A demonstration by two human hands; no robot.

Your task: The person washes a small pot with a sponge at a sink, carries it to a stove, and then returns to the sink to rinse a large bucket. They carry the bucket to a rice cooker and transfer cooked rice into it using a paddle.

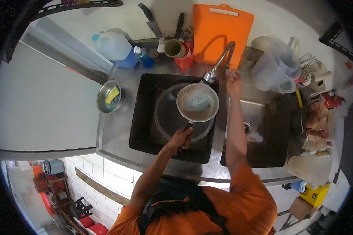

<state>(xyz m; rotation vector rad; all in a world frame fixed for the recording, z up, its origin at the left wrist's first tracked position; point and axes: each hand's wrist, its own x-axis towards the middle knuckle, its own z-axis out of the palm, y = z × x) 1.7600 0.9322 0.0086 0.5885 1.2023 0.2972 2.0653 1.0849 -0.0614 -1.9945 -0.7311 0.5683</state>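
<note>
Plainly, the left hand [180, 140] was nearest the wearer, its fingers curled closed around the dark handle [189, 125] of a pan [198, 102]. The pan was round and shallow-looking, with a pale metal rim and its open side up; its greyish inside showed a cloudy, whitish-blue patch, and whether that was liquid or residue could not be told. It was over the left basin [141, 133], above a large, round, see-through vessel [164, 121]; whether the two touched was unclear.

Farther off, the right hand [234, 84] reached past the pan to the tap [219, 66], fingers bent beside its thin lever; whether they pinched it could not be told. The tap's head ended just beyond the pan's far rim. On the worktop [117, 133], left of the basin, a metal bowl [102, 102] held a yellow sponge [112, 95]. Farthest back, an orange cutting board [223, 31] leaned upright behind the tap.
</note>
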